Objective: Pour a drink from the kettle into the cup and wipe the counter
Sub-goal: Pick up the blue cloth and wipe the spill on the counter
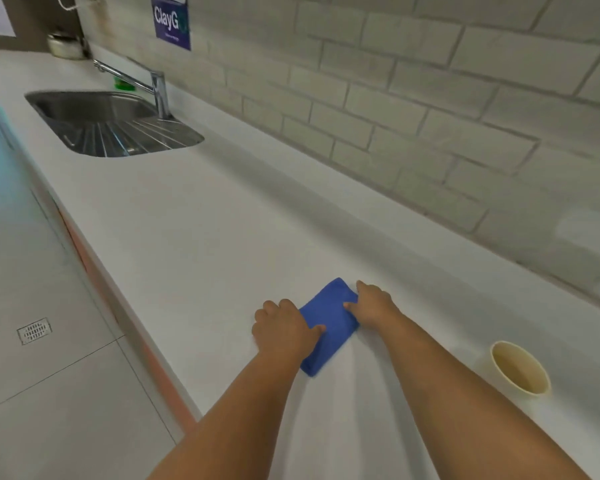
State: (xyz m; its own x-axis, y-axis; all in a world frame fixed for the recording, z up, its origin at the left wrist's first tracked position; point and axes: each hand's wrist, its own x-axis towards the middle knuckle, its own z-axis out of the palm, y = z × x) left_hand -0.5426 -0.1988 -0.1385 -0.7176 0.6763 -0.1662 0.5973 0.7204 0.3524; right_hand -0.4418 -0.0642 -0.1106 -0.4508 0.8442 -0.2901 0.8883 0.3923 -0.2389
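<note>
Folded blue cloth (328, 323) lies on our white desk (194, 216); our left hand (284, 329) and right hand (373, 304) press flat on it, beige paper cup (520, 368) nearby right.

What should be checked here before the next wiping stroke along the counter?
1. Both hands on the blue cloth: ok; left hand and right hand press on it.
2. Cloth flat on the counter: ok, folded.
3. Path toward the sink free of objects: ok.
4. Paper cup apart from the cloth: ok, upright to the right of the right forearm.
5. Drink in the cup: cannot tell.
6. Kettle position: cannot tell, not in view.
</note>
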